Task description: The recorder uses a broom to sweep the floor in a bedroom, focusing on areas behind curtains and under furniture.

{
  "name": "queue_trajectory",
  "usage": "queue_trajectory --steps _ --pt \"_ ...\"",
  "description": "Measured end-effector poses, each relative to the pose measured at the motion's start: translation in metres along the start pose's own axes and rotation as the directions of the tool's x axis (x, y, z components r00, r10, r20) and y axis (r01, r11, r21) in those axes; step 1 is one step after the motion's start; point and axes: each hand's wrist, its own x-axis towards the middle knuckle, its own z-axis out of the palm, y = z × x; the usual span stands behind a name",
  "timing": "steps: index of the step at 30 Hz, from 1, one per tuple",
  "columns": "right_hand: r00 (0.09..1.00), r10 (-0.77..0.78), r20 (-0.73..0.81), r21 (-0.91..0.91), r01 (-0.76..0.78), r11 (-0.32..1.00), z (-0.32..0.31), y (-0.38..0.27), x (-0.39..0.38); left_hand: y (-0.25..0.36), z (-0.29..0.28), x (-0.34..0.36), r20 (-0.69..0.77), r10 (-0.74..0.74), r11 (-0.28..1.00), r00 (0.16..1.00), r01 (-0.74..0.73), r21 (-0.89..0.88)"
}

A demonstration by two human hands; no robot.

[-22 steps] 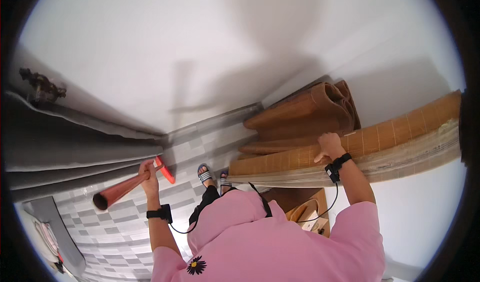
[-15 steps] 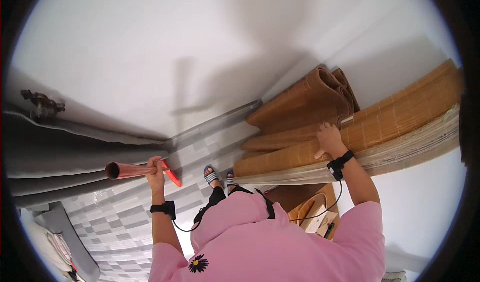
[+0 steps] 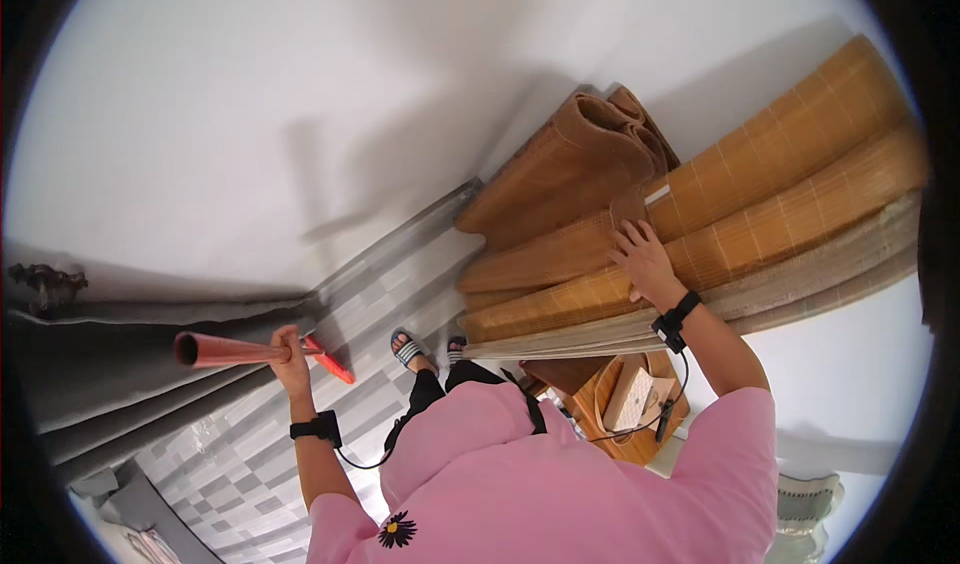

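My left hand [image 3: 291,362] is closed round the hollow pink handle [image 3: 232,351] of a broom-like tool. Its upper end points toward the left, and its narrow red head [image 3: 331,361] is low by the floor. My right hand [image 3: 645,264] lies with fingers spread on a tall golden-brown bamboo mat [image 3: 770,244], the thumb apart and lower down. This mat stands in long folds beside a second golden mat [image 3: 790,134], with pale layers [image 3: 800,282] on the near side. Behind them a darker brown rolled mat [image 3: 570,164] leans toward the wall.
Grey curtains [image 3: 130,389] hang at the left, by a dark ornate fixture [image 3: 48,284] on the white wall [image 3: 250,94]. A wooden cabinet [image 3: 625,444] carrying a white box [image 3: 630,399] is at the near right. My sandalled feet [image 3: 410,349] stand on the grey patterned floor [image 3: 250,454].
The golden mats have spread apart, showing two separate folds. My right hand has shifted slightly left and up, its fingers more stretched out. My left hand still grips the pink handle.
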Motion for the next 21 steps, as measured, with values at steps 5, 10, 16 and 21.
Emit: queue_trajectory --steps 5,10,16,21 --pt "0.989 -0.009 -0.148 -0.146 -0.013 0.989 0.059 0.001 -0.009 -0.022 0.005 -0.001 -0.029 0.088 0.996 0.996 -0.088 -0.009" --pt "0.974 -0.062 -0.220 -0.246 0.006 0.969 0.056 0.005 -0.020 -0.011 0.009 -0.015 -0.030 0.215 0.975 0.976 -0.213 0.065" --pt "0.925 0.104 -0.367 0.277 0.002 0.961 0.051 -0.007 -0.007 -0.039 0.013 -0.032 0.028 0.033 0.998 0.999 -0.032 -0.050" --pt "0.693 0.504 -0.516 0.598 -0.129 0.791 0.010 -0.020 0.027 -0.022 0.008 -0.029 0.042 -0.021 0.985 0.999 0.028 -0.173"
